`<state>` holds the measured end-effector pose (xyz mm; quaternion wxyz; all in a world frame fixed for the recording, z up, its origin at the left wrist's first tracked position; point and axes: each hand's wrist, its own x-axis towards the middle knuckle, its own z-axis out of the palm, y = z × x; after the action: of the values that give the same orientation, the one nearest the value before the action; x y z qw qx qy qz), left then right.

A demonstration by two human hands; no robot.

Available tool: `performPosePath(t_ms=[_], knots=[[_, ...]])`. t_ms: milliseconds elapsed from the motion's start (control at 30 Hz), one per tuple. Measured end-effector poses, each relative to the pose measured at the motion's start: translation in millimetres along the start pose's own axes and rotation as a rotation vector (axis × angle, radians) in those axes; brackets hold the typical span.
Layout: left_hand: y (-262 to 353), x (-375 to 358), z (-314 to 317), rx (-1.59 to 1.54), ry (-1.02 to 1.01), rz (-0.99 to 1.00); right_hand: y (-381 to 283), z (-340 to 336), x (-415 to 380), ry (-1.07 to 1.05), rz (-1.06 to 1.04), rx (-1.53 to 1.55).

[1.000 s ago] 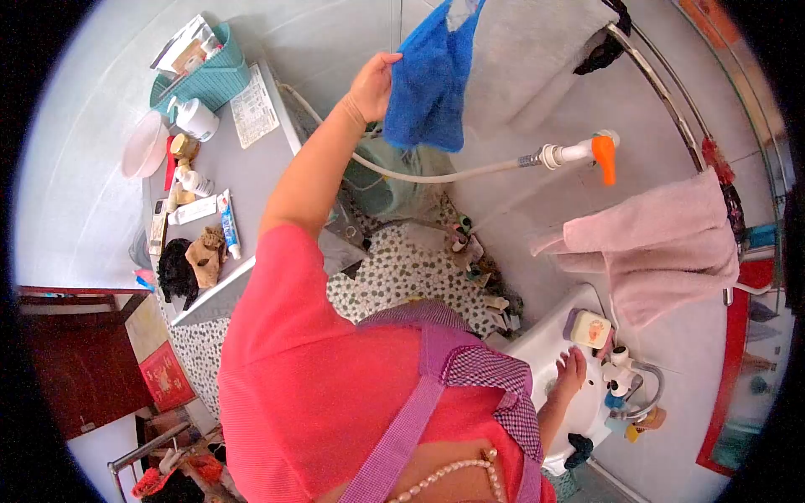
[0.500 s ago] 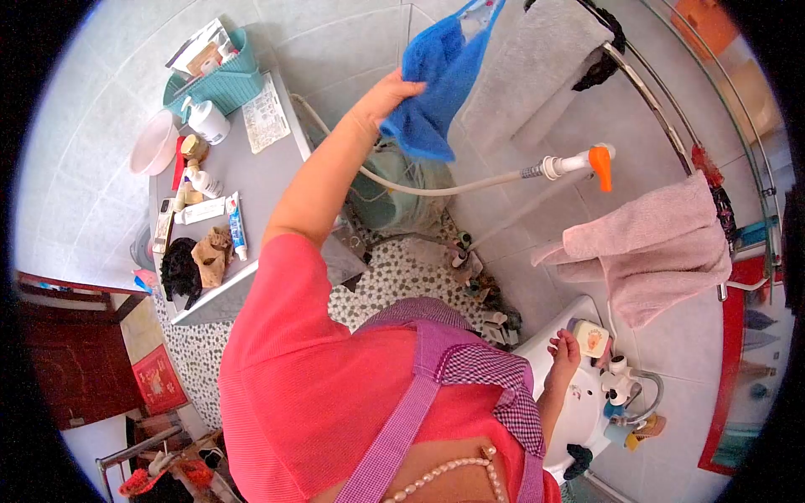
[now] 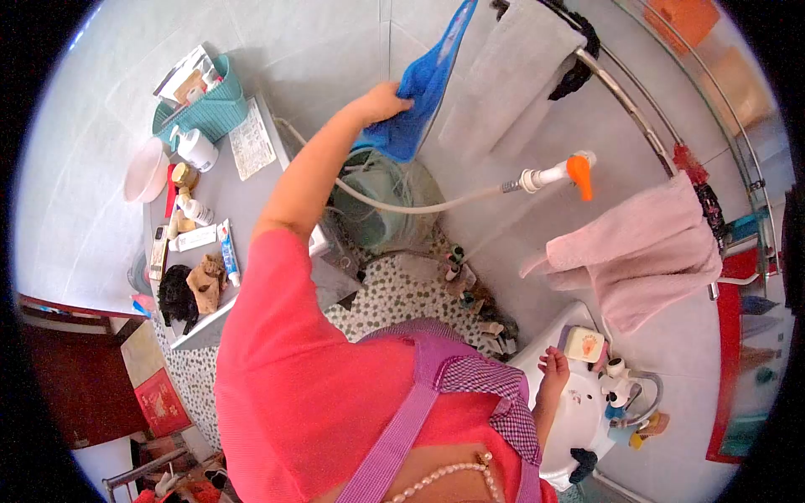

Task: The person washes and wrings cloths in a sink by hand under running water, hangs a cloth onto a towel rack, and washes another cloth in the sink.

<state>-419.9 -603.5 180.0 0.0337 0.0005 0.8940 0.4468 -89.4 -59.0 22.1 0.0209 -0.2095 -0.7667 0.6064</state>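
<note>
My left hand (image 3: 384, 102), at the end of the outstretched arm, grips the edge of a blue towel (image 3: 419, 88). The towel stretches upward out of the frame's top, and its lower part hangs over a greenish plastic-covered tub (image 3: 377, 197) in the corner. A grey towel (image 3: 511, 75) hangs on the rail just right of it. Over the white washbasin (image 3: 579, 419), my right hand (image 3: 553, 369) stays close to my body, its fingers loosely curled and slightly apart with nothing visible in them. A soap box (image 3: 584, 344) with a foot picture sits beside it.
A pipe with an orange-handled valve (image 3: 579, 174) and a pale hose (image 3: 402, 206) crosses ahead. A pink towel (image 3: 637, 260) hangs from the metal rail (image 3: 637, 105). Left is a grey-topped cabinet (image 3: 239, 201) with a teal basket (image 3: 214, 109), bottles and toothpaste (image 3: 228, 251).
My left hand and the blue towel have moved slightly left and down in view, and the towel now looks narrower. The whole view has shifted a little. My right hand remains over the basin.
</note>
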Motion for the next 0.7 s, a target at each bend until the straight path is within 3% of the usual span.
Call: performPosePath(t_ms=[100,167,233,333,433,500,567,633,700], knots=[[8,44,-18,0.476,0.325,0.342,2,-4,-2,0.048,0.01,-0.013],[35,88,-28,0.252,0.634,0.596,1,-3,-3,0.055,0.024,-0.012],[69,126,-34,0.006,0.696,0.551,0,-4,-7,0.036,0.006,0.026],[103,167,-31,-0.066,0.579,0.339,-7,0,-12,0.016,0.005,-0.038],[114,193,-32,0.173,0.564,0.21,-1,-5,-23,0.061,-0.014,-0.033],[101,235,-48,0.277,0.945,0.178,14,-16,-32,0.115,0.01,-0.029],[85,268,-80,0.605,0.844,0.023,27,-27,-43,0.179,0.048,-0.009],[66,264,-105,0.815,0.957,0.07,34,-36,-51,0.228,0.032,0.024],[48,252,-122,0.809,1.153,0.338,18,-34,-59,0.306,0.063,-0.114]])
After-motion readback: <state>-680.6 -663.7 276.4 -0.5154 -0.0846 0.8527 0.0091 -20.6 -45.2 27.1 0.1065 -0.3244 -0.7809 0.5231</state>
